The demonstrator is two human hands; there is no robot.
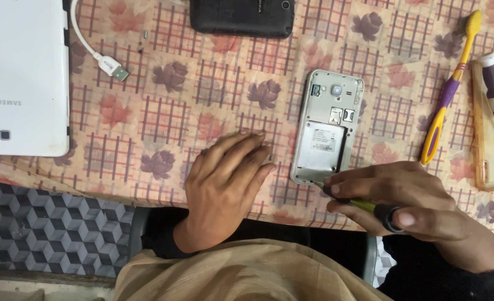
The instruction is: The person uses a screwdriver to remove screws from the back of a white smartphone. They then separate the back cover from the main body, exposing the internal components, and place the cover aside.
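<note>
Phone (326, 131) near table edge, right hand (408, 198) gripping screwdriver (364, 205), left hand (224, 178) flat alongside

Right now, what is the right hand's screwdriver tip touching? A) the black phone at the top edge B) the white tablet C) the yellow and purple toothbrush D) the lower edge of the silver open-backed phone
D: the right hand holds the green-and-black screwdriver with its tip at the lower edge of the silver open-backed phone.

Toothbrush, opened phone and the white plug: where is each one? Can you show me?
Toothbrush (448, 95), head view, on its purple and yellow handle.
Opened phone (326, 125), head view, on its grey inner frame above the battery.
White plug (113, 67), head view, on the white shell behind its metal tip.
</note>
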